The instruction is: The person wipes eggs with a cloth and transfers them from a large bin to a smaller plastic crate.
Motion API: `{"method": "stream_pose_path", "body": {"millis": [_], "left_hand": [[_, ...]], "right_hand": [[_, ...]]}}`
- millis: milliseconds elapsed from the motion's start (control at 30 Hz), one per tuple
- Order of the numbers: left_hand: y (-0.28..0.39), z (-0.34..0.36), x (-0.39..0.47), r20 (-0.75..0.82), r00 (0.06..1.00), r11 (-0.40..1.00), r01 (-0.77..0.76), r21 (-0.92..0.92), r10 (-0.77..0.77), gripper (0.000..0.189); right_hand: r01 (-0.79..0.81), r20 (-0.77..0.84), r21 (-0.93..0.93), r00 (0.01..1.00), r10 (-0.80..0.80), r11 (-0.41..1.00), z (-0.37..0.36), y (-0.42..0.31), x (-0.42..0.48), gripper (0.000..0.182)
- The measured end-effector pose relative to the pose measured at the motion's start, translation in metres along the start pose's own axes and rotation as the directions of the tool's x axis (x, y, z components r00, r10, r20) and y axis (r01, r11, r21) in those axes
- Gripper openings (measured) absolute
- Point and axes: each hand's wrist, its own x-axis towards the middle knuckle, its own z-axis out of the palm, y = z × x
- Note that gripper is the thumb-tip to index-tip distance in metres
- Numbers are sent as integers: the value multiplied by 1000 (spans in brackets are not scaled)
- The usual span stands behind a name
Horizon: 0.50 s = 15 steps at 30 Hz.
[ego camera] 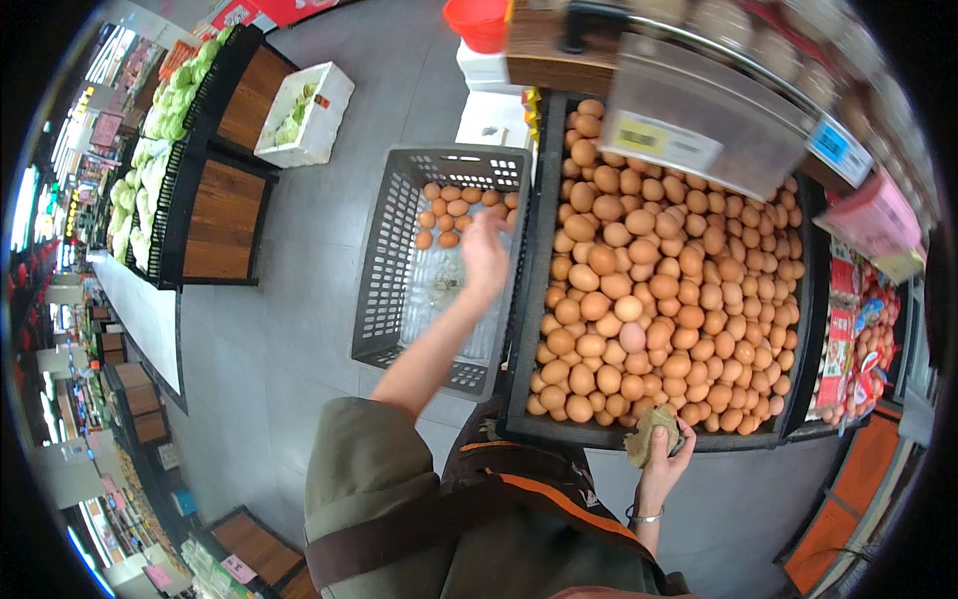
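Note:
My left hand (pixel 485 251), blurred, reaches into a grey perforated plastic crate (pixel 378 254), at the eggs near its right side; whether an egg is in the fingers cannot be told. Brown eggs (pixel 446 222) sit in rows at the crate's far end, and clear plastic egg trays (pixel 430 318) show nearer me. At the near edge of a dark display bin (pixel 528 299) heaped with loose brown eggs (pixel 651 299), my right hand (pixel 664 454) grips a crumpled grey-green piece (pixel 650 436), a rag or torn egg-tray pulp.
A shelf with a clear plastic sign holder (pixel 673 105) overhangs the bin's far end. White foam boxes (pixel 490 112) and a red plastic tub (pixel 477 22) stand beyond the crate. To the left are a foam box of greens (pixel 303 116) and a wood-panelled vegetable stand (pixel 224 224).

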Motion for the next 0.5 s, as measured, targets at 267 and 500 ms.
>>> {"method": "stream_pose_path", "body": {"millis": [267, 500], "left_hand": [[-220, -15, 42, 424, 903, 826, -186, 531, -69, 33], [-224, 0, 79, 715, 685, 577, -529, 622, -143, 34]], "right_hand": [[0, 50, -80, 999, 4, 997, 58, -27, -20, 36], [-1, 24, -131, 1000, 4, 991, 78, -26, -36, 38]]}}
